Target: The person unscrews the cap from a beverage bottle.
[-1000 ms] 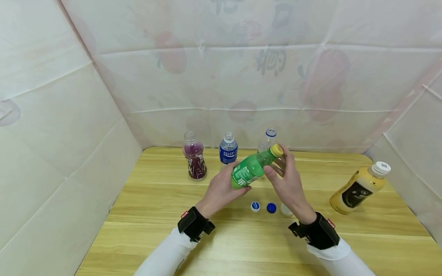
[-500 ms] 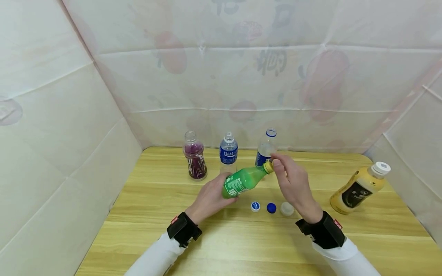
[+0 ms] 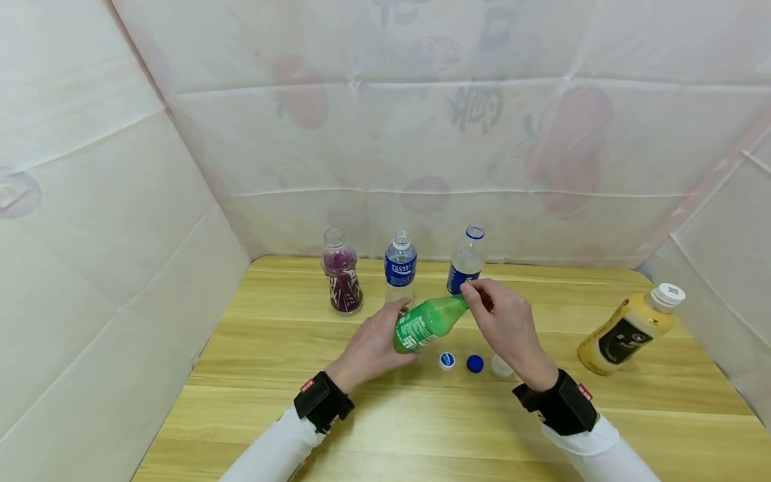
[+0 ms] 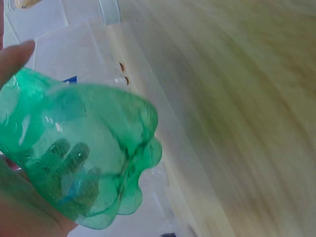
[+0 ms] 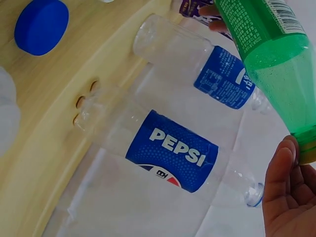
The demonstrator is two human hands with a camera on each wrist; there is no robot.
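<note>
A green Sprite bottle (image 3: 424, 323) is held tilted over the table, its neck pointing up and to the right. My left hand (image 3: 370, 345) grips the lower body of it, and the clear ribbed base shows in the left wrist view. At the neck end, my right hand (image 3: 508, 321) pinches the yellow cap (image 5: 308, 153) between thumb and curled fingers. From the head view that cap is hidden behind the fingers; the right wrist view shows it at the bottle's mouth.
Capless bottles stand along the back: one with purple drink (image 3: 342, 284), a Pocari Sweat bottle (image 3: 400, 271) and a Pepsi bottle (image 5: 173, 150). Blue-and-white (image 3: 447, 361), blue (image 3: 474, 363) and white caps (image 3: 500, 366) lie nearer. A capped yellow-drink bottle (image 3: 626, 333) stands right.
The Sprite bottle has come lower and slightly left with my left hand. My right hand has gone from spread fingers beside the neck to pinching the cap.
</note>
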